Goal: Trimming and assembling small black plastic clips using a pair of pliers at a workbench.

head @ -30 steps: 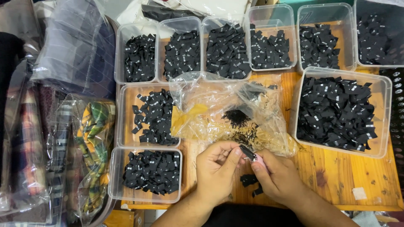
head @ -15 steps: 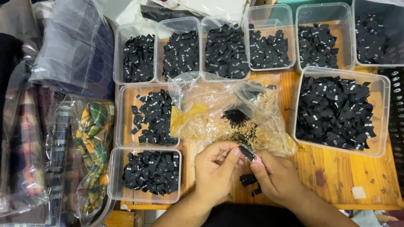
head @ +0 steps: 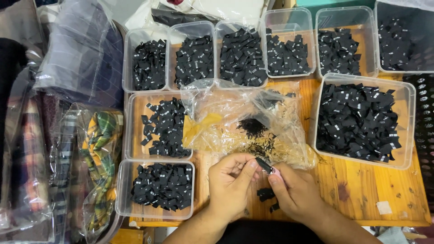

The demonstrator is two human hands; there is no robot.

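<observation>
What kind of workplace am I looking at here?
Probably a small garment or label-sorting workbench: a wooden table covered in clear plastic tubs of small black fabric labels, bagged plaid clothing at the side, and both hands pinching one black label.

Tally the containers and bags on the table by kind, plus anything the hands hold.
Clear plastic tubs of black fabric labels: 9 (for example the largest tub)
Crumpled clear plastic bags in the middle: 1
Black labels pinched between left hand and right hand: 1
Loose black labels under the hands: about 2
Total: 13
</observation>
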